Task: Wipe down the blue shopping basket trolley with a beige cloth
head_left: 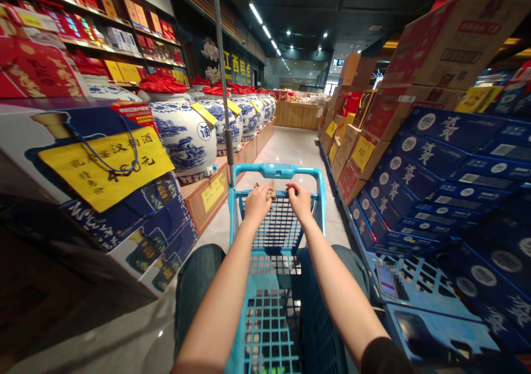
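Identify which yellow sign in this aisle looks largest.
The rectangular yellow paper sign with black handwriting, on the white-and-blue carton at left. The other yellow signs, like the small tag on the blue-and-white porcelain jar, appear far smaller.

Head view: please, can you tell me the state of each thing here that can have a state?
left hand, closed over the cart handle
right hand, closed over the cart handle
blue shopping cart handle, held by both hands
blue-and-white porcelain jars, standing in a row, tops covered with red cloth
yellow price sign, hanging on a box by blue cord
cardboard cartons, stacked and tilted
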Motion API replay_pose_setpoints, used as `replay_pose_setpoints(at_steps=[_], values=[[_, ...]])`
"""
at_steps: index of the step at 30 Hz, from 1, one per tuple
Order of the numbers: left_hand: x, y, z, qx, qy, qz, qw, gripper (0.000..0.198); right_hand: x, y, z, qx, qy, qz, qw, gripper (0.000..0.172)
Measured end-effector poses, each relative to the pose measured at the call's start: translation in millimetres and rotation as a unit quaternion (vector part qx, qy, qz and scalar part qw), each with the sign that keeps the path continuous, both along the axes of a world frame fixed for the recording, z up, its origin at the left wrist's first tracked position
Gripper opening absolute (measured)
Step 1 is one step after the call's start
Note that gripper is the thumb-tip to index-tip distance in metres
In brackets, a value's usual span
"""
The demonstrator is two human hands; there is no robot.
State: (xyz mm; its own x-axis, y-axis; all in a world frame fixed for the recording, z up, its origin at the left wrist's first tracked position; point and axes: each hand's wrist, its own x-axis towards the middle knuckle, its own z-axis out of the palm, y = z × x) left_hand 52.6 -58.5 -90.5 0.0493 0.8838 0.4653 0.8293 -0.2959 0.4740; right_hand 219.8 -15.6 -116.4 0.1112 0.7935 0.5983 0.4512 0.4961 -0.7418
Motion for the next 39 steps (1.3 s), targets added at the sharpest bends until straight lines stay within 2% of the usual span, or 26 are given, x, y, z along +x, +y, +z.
replay_pose_setpoints(at_steps=[2,4,6,9,11,18,20,24,26,34,36,39], values=[[-8,1,0.0,0.001,-0.008,0.057,0.998,0.034,0,0,-0.4,0.003,0.0,0.0,1.0,0.03],[-9,2,0.0,0.0,-0.007,0.075,0.997,0.033,-1,0,-0.4,0.005,0.0,0.003,1.0,0.029],[-3,1,-0.2,-0.003,0.002,0.043,0.999,0.034,-2,0,-0.2,0.003,-0.003,0.007,1.0,0.029],[11,0,-0.3,-0.003,0.013,-0.041,0.999,0.037,-2,0,0.2,-0.009,-0.013,0.011,1.0,0.029],[14,-1,0.0,-0.002,0.015,-0.063,0.998,0.038,-1,0,0.0,-0.015,-0.013,0.011,1.0,0.029],[-3,1,1.7,-0.007,-0.003,0.068,0.998,0.034,0,2,-1.7,-0.001,-0.007,0.015,1.0,0.028],[0,1,1.4,-0.007,-0.006,0.06,0.998,0.033,-1,2,-1.9,0.001,-0.007,0.017,1.0,0.029],[14,0,-0.3,-0.004,-0.005,-0.035,0.999,0.038,-3,3,-1.6,0.015,0.003,0.009,1.0,0.028],[17,0,-0.9,-0.002,-0.008,-0.053,0.999,0.038,-2,3,-1.1,0.028,0.003,0.004,1.0,0.028],[-3,2,1.2,-0.013,-0.025,0.053,0.998,0.037,-2,1,0.9,0.044,-0.019,-0.011,0.999,0.028],[-4,2,0.3,-0.01,-0.022,0.056,0.998,0.036,-2,1,1.2,0.046,-0.018,-0.014,0.999,0.028],[-1,3,-2.4,0.001,-0.012,0.028,1.0,0.037,-2,1,1.6,0.046,-0.019,-0.013,0.999,0.029]])
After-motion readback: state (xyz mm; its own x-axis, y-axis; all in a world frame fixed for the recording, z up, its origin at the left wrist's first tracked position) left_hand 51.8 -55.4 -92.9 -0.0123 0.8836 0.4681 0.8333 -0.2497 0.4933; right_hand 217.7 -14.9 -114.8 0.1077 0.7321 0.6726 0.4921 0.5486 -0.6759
